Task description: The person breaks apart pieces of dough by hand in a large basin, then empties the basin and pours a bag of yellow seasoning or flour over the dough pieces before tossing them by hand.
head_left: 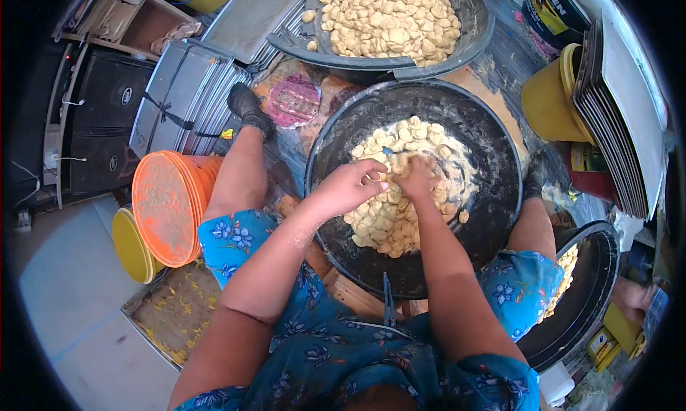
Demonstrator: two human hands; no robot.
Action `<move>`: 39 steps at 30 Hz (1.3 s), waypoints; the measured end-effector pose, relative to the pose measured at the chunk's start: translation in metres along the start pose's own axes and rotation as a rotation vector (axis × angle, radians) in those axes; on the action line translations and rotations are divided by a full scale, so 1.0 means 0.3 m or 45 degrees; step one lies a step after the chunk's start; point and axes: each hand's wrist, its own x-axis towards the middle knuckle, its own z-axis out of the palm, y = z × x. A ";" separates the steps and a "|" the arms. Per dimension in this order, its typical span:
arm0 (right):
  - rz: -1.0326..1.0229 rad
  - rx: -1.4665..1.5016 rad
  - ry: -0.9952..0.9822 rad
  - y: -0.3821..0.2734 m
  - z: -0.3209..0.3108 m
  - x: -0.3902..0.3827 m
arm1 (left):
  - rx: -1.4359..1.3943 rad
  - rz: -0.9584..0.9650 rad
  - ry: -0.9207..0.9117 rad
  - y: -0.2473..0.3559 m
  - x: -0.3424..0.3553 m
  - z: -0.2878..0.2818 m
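Fingers (370, 165) work best here, we judge, loose and shallow, turning the floury dough discs (389, 229) without crushing them. Our left hand (348, 187) half-curls over the pile, thumb and forefinger apart; we cannot tell whether it grips a piece. Our right hand (418, 176), blurred, spreads out on the discs. These lie heaped in the round black basin (429, 102) between our legs (239, 175); beyond it, a dark cut-edged tub (472, 19) bears more.
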 end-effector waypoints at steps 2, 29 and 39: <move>-0.157 0.113 -0.034 -0.041 -0.023 0.013 | 0.015 0.017 0.013 -0.005 -0.003 -0.001; -1.123 0.301 0.272 -0.287 -0.754 -0.586 | -1.272 0.047 0.012 0.161 -0.136 -0.007; -0.922 0.391 0.310 -0.349 -0.673 -0.564 | -1.290 0.258 -0.174 0.201 -0.106 0.062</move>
